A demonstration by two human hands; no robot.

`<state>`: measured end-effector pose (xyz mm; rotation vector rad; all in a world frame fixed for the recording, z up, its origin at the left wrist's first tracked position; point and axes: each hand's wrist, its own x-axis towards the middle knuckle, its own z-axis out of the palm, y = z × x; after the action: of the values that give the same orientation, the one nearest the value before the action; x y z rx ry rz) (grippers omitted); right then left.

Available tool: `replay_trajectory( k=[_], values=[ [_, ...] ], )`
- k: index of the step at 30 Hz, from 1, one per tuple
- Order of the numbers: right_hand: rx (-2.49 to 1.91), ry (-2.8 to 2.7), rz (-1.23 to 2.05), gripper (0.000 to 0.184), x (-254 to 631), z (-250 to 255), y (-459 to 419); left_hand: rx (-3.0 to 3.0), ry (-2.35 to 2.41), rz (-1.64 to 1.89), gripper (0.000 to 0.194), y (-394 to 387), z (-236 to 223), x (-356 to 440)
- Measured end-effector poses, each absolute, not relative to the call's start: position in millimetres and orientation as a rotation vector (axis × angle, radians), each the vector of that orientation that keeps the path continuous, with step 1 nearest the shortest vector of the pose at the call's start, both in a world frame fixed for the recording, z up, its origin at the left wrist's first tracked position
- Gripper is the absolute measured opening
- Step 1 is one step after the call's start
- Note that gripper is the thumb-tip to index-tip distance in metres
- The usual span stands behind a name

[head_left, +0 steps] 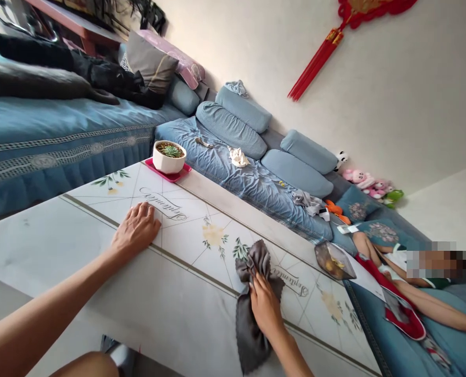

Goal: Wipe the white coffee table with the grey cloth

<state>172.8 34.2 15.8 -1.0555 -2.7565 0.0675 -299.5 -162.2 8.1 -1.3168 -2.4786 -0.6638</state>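
Note:
My left hand lies flat on the white marble-patterned table, palm down at the edge of a printed runner with flowers and the word "September". Nothing is in it. Farther right, my right hand grips a dark grey cloth with scalloped edges. The cloth is bunched under and around the fingers, and part of it trails toward the near side of the table. It rests on both the runner and the bare tabletop.
At the table's far left end stands a white pot with a succulent on a pink tray. A clear bowl sits near the right end. Blue sofas run behind; a person reclines at the right.

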Motion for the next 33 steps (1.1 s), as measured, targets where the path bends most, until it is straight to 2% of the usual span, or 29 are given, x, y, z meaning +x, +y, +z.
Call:
replay_trajectory(
  k=[6,8,13,16,22,24,26,30,33],
  values=[
    [-1.203,-2.764,0.075,0.051,55,60,119,-1.308,-2.484,-0.599,0.055,-164,17,-299],
    [-1.204,-2.764,0.068,0.05,43,65,120,-1.309,-2.486,-0.613,0.055,-165,19,-297],
    [-1.089,-2.785,0.023,0.054,144,21,33,-1.301,-2.483,-0.603,0.061,-163,13,-296],
    [-0.999,-2.734,-0.037,0.056,179,5,19,-1.3,-2.485,-0.594,0.06,-162,11,-297],
    [-1.195,-2.758,0.041,0.057,47,58,125,-1.303,-2.521,-0.59,0.062,-164,19,-297],
    [-1.209,-2.731,0.042,0.056,26,65,132,-1.315,-2.538,-0.607,0.062,-164,20,-296],
    [-1.193,-2.736,0.039,0.057,42,55,106,-1.313,-2.542,-0.635,0.063,-164,19,-296],
    [-1.012,-2.732,0.009,0.057,130,6,15,-1.306,-2.512,-0.649,0.063,-163,11,-297],
    [-0.879,-2.718,0.046,0.056,142,-5,1,-1.313,-2.506,-0.609,0.061,-162,9,-298]
  ],
)
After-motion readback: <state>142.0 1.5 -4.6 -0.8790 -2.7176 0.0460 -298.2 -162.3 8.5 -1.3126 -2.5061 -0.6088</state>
